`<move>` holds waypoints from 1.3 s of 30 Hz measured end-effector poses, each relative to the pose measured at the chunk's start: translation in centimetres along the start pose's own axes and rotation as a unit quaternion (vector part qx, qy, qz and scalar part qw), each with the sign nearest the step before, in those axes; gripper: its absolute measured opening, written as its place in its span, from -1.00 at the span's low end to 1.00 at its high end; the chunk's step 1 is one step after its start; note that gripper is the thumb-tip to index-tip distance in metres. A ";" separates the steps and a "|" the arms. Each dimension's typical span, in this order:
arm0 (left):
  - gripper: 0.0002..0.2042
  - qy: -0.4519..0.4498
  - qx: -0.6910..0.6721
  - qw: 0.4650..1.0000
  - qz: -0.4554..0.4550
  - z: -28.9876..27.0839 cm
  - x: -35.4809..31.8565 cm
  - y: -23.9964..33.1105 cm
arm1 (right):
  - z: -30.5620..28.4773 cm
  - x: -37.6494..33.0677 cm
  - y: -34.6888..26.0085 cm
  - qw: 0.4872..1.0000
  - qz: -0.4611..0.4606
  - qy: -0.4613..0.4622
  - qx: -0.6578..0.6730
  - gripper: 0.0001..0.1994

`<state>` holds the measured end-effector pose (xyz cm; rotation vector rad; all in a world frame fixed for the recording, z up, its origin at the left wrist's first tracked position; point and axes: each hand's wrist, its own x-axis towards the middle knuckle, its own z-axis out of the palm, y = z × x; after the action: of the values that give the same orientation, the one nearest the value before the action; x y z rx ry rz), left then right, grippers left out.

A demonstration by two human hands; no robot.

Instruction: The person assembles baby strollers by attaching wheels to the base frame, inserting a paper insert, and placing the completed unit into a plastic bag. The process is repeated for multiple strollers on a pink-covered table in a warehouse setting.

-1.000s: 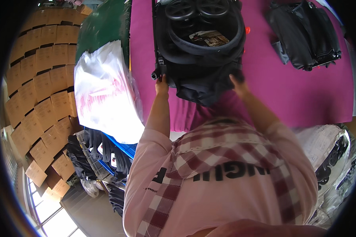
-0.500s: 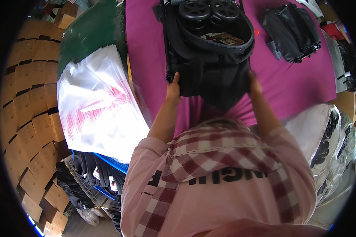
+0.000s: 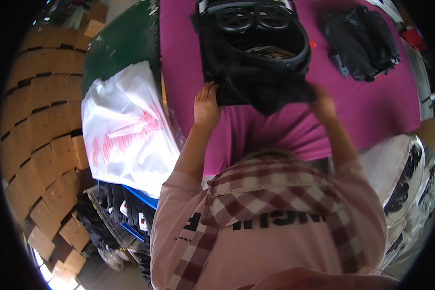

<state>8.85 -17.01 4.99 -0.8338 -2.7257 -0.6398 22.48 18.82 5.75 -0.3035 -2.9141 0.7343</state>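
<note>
A folded black stroller (image 3: pixel 304 47) lies on the magenta-covered table in front of me, its small wheels (image 3: pixel 236 20) uppermost at the far end. Black fabric (image 3: pixel 266 92) spreads across its near end, with a loose fold sagging in the middle. My left hand (image 3: pixel 207 104) is closed on the fabric's left corner, fingers curled over the edge. At the opposite corner my right hand (image 3: pixel 323 104) grips the same fabric, slightly blurred by motion. A printed card or leaflet (image 3: pixel 273 51) shows inside the stroller's rounded opening.
The magenta cloth (image 3: pixel 372 111) covers the table. A black bundle (image 3: pixel 360 43) lies at the far right. White plastic bags (image 3: pixel 128 130) rest on the left, above a crate of dark items. Stacked cartons (image 3: pixel 38 125) line the left side; large wrapped sacks (image 3: pixel 391 169) stand at right.
The near edge of the black fabric has been drawn up and away from me, toward the stroller. My left-hand fingers now curl over its corner, and the hanging fold is shorter.
</note>
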 end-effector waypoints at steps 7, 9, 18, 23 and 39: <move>-0.67 -0.235 0.094 0.967 -0.011 -2.5 4.7 -0.2 | 0.2 3.5 2.1 0.989 -0.121 -0.002 0.085 -0.51; -0.69 -0.267 0.093 0.959 -0.011 -2.9 6.0 0.1 | -0.4 4.8 2.4 0.986 -0.143 -0.031 0.080 -0.58; -0.72 -0.212 0.135 0.968 -0.001 0.5 4.1 -0.9 | -0.2 4.4 1.2 0.992 -0.125 -0.001 -0.025 -0.68; -0.63 -0.163 -0.062 0.985 0.005 -1.2 6.3 -2.1 | -1.0 5.3 0.9 0.999 0.002 -0.033 0.027 -0.65; -0.65 0.014 0.066 0.939 -0.338 -2.8 -26.4 -19.3 | 18.0 -10.5 -9.1 0.947 0.127 -0.232 0.183 -0.68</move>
<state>19.52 -45.35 -7.80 0.1729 -2.9619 -0.5576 28.23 0.40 -6.33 -0.5325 -3.0910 1.5559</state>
